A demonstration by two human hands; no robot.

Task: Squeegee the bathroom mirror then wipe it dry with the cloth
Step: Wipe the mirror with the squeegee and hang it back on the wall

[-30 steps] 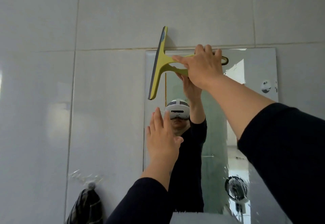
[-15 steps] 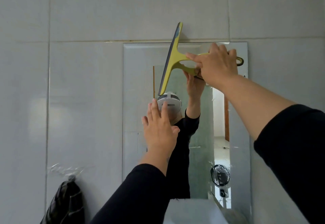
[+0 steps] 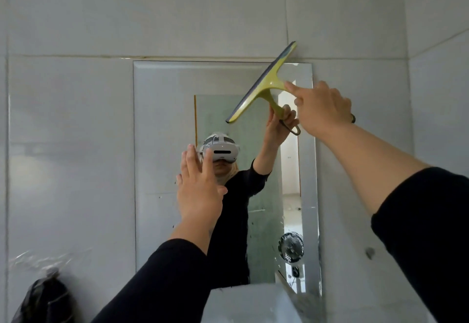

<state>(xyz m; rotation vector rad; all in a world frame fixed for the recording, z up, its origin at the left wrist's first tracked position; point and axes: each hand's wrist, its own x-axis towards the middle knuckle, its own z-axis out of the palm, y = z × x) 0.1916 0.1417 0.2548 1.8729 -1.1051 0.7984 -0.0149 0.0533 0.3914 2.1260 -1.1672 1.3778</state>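
A tall rectangular mirror (image 3: 162, 124) hangs on the grey tiled wall. My right hand (image 3: 322, 108) grips the handle of a yellow-green squeegee (image 3: 264, 84), index finger stretched along it. The blade lies tilted across the mirror's upper right, its top end past the mirror's top edge onto the tile. My left hand (image 3: 199, 188) is raised flat with fingers apart in front of the mirror's middle; whether it touches the glass is unclear. No cloth for wiping is clearly visible.
A dark bundle, cloth or bag, (image 3: 44, 300) hangs from a clear plastic hook low on the left wall. A white box-like object (image 3: 243, 305) sits below the mirror. The mirror reflects a person, a doorway and a small fan.
The squeegee has moved from the mirror's upper left to its upper right and its blade has tilted from near upright to diagonal. My left hand stays raised at the mirror's middle.
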